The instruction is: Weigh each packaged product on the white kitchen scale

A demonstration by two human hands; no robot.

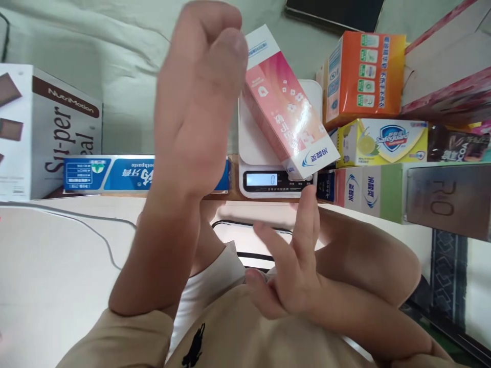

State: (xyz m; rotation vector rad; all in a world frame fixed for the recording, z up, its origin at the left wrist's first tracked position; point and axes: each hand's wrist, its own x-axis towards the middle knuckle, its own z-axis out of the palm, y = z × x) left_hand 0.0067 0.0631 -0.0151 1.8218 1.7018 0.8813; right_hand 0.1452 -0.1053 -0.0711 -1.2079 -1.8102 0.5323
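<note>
Pink toothpaste box (286, 110) lies tilted on our white kitchen scale (268, 153), whose display reads zero, so we judge the weighing barely begun, while our left hand (199, 102) hovers closed and empty and our right hand (295, 271) rests open.

A pale green cloth (115, 41), creased in soft folds, is spread across the far surface under even, bright light. A white tabletop (49, 266) is crossed by a thin grey cable (95, 225). A dark patterned strip (448, 266) is seen at right.
</note>
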